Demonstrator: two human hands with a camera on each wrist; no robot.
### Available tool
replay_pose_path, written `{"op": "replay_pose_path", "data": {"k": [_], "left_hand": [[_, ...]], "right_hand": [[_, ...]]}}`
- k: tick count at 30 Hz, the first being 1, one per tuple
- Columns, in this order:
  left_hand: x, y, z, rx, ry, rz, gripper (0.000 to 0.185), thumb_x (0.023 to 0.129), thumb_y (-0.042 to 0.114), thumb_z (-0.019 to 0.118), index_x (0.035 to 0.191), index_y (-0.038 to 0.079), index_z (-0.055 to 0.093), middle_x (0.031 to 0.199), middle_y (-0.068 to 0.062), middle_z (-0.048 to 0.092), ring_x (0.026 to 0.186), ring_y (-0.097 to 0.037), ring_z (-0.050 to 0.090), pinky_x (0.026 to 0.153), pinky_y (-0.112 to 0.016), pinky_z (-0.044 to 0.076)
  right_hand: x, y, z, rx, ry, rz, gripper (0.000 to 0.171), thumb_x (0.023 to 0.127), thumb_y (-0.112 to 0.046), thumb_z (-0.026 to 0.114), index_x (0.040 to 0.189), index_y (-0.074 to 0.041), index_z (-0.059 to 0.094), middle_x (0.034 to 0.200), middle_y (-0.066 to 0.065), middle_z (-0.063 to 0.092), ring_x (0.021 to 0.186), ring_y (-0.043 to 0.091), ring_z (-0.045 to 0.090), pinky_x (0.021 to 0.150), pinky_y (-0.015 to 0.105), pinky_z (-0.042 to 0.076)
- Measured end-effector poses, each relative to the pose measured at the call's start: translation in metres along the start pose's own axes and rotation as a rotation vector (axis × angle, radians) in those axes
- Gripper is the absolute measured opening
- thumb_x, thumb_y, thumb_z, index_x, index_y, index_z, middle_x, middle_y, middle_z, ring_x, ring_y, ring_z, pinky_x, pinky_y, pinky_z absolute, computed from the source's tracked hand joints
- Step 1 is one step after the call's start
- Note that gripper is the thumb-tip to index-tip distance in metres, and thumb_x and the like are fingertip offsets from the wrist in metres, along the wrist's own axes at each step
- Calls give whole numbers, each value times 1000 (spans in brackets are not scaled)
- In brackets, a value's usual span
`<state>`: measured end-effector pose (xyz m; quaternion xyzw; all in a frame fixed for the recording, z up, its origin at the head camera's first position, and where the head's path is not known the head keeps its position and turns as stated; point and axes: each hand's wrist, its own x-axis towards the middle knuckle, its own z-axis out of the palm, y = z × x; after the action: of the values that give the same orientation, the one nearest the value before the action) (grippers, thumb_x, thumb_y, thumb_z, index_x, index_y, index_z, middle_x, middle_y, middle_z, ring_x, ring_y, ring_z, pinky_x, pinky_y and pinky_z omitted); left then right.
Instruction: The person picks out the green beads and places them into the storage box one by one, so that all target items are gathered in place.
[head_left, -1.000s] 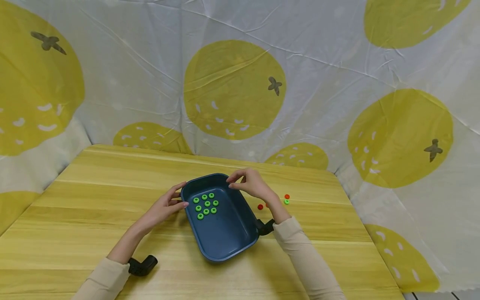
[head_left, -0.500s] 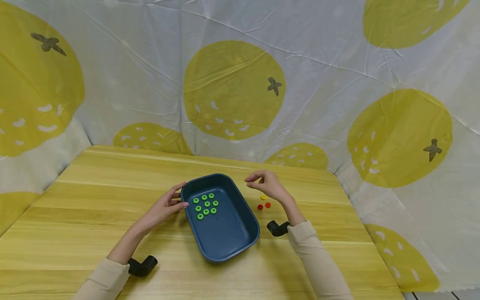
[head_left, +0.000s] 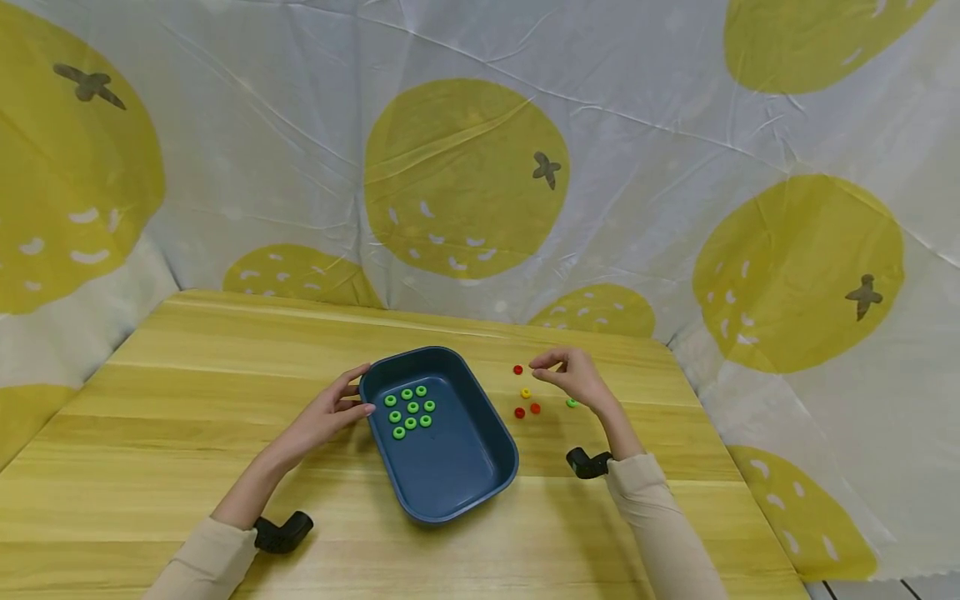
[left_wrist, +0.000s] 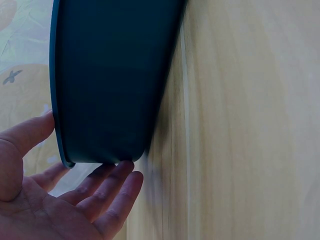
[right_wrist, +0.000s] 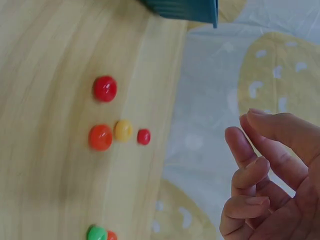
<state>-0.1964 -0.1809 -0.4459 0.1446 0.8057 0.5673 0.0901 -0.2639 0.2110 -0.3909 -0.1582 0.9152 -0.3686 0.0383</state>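
Observation:
My left hand [head_left: 330,415] holds the left far corner of a dark blue rectangular basin [head_left: 457,467], thumb at the rim and fingers [left_wrist: 117,187] against the end wall. Several small green ring-shaped beads [head_left: 412,407] lie inside, grouped toward the basin's far left. Beyond the basin's right side, my right hand [head_left: 573,375] hovers above the table, fingers loosely bent with nothing between them. Nearest its fingertips lies a red bead [head_left: 518,369]. Closer to me are a yellow bead [head_left: 526,393], an orange bead [head_left: 536,408] and another red bead [head_left: 520,412].
Under the right wrist, a green bead [head_left: 572,402] shows, with an orange bead [right_wrist: 112,235] beside it in the right wrist view. A wooden table [head_left: 300,350] carries everything. A fruit-print cloth [head_left: 637,183] hangs behind its far edge.
My right hand has moved right, from over the basin's far right rim to above the loose beads, uncovering the yellow and far red ones. My left hand and the basin have stayed put.

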Motion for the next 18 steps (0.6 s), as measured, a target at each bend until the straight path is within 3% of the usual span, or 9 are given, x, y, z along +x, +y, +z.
{"op": "replay_pose_path", "data": {"k": [5, 13, 18], "left_hand": [[0, 0, 0, -7, -3, -3, 68, 95, 23, 55, 150, 8, 17, 141, -33, 35, 126, -48, 43, 98, -52, 43], [1, -1, -1, -14, -5, -3, 68, 96, 21, 55, 150, 7, 17, 141, -33, 35, 125, -48, 43, 98, -52, 44], [1, -1, 0, -7, -5, -6, 68, 96, 22, 55, 150, 8, 17, 141, -33, 35, 126, -48, 42, 98, -52, 43]], "right_hand": [[-10, 11, -6, 18, 21, 63, 17, 89, -16, 65, 101, -5, 71, 102, 17, 68, 56, 15, 50, 51, 27, 45], [-19, 33, -10, 37, 55, 98, 22, 89, -15, 64, 104, 1, 69, 104, 19, 67, 78, 41, 60, 64, 42, 52], [-22, 48, -10, 25, 71, 131, 24, 90, -14, 63, 105, 4, 68, 103, 20, 68, 84, 36, 62, 69, 41, 52]]}}
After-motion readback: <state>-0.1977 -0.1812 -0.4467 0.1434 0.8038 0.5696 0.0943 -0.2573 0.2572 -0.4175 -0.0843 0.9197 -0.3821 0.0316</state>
